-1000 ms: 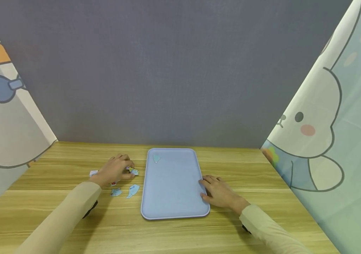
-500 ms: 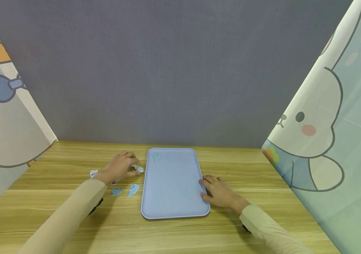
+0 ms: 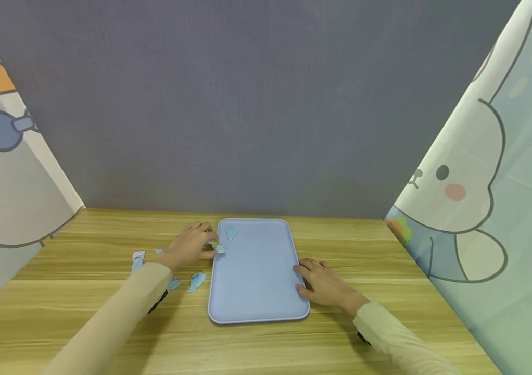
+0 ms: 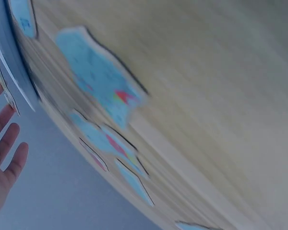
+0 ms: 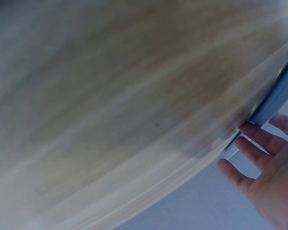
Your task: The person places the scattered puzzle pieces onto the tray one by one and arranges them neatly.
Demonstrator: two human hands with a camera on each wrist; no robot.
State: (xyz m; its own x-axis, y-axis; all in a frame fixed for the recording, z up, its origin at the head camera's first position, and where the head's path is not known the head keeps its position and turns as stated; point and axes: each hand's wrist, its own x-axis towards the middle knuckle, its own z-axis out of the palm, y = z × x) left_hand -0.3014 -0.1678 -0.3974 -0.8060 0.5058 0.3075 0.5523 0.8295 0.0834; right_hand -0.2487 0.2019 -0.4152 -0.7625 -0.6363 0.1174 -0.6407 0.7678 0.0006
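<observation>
My left hand (image 3: 192, 244) pinches a small jigsaw puzzle piece (image 3: 219, 247), blue with a yellow patch, between thumb and fingers. It holds the piece over the left rim of a pale blue tray (image 3: 256, 281). In the left wrist view the piece (image 4: 7, 91) is seen edge-on at the fingertips. One light-blue puzzle piece (image 3: 230, 233) lies inside the tray near its far left corner. On the tray's right side, my right hand (image 3: 323, 285) rests with its fingertips at the rim; the right wrist view shows the fingers (image 5: 253, 152) against the tray's edge.
Several loose puzzle pieces lie on the wooden table left of the tray, among them a curved blue one (image 3: 197, 281) and a narrow one (image 3: 138, 259). The left forearm partly covers others. A grey panel (image 3: 247, 114) stands behind the table, with cartoon-printed sheets at both sides.
My left hand has carried the pinched puzzle piece rightward from the table to the tray's left rim. Pieces formerly under that hand now show. The right hand and tray have stayed put.
</observation>
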